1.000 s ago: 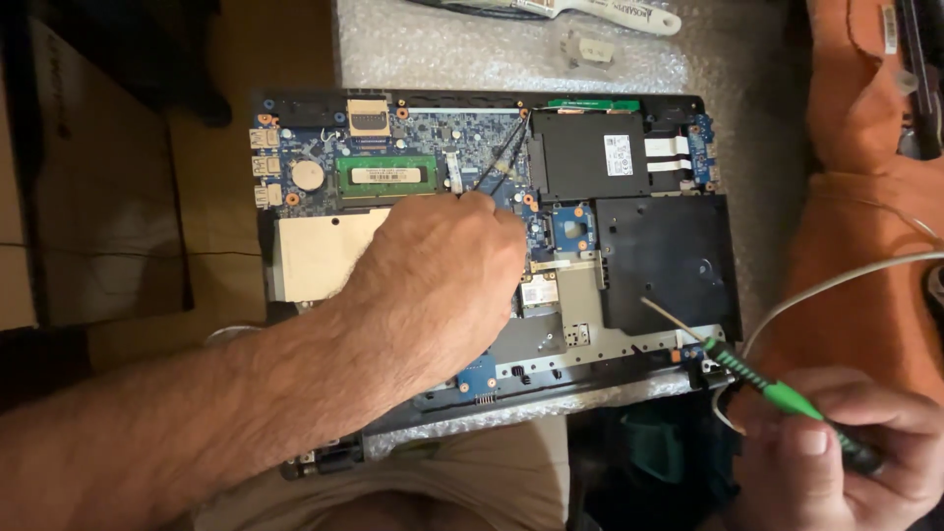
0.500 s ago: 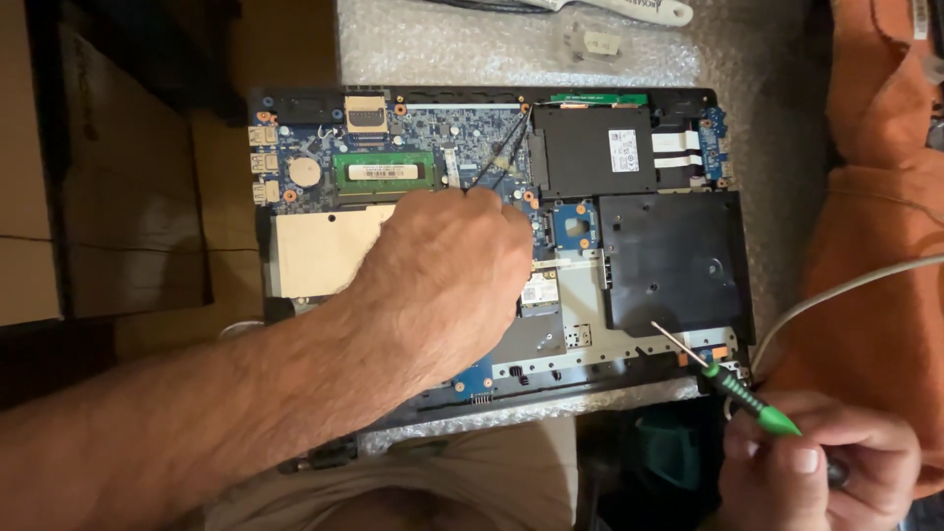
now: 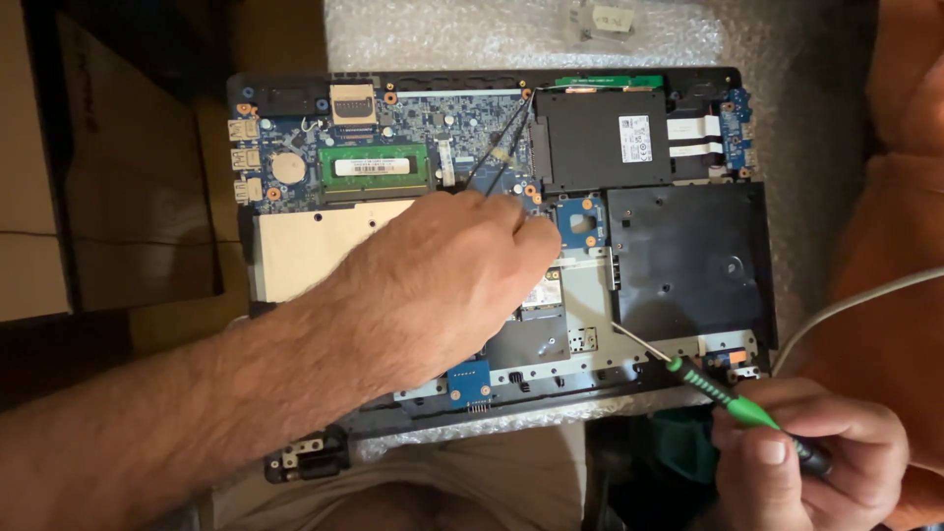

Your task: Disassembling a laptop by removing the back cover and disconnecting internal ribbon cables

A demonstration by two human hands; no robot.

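An opened laptop base [image 3: 688, 265] lies bottom-up with its blue circuit board [image 3: 413, 128], green memory stick [image 3: 374, 164] and black drive [image 3: 600, 138] exposed. My left hand [image 3: 442, 280] rests knuckles-up over the middle of the board, fingers curled down by the black wires [image 3: 497, 143]; whether it grips anything is hidden. My right hand [image 3: 806, 457] at the lower right holds a green-and-black screwdriver [image 3: 718, 388], its metal tip near the laptop's front edge beside the black cover plate.
Bubble wrap [image 3: 472, 34] lies under the laptop. A cardboard box [image 3: 108, 197] stands at the left. Orange cloth [image 3: 895, 256] and a white cable [image 3: 855, 300] are at the right. A small clear plastic piece [image 3: 600, 20] sits at the top.
The view has shifted slightly. My right hand with the screwdriver has drawn a little down and right; my left hand stays on the board.
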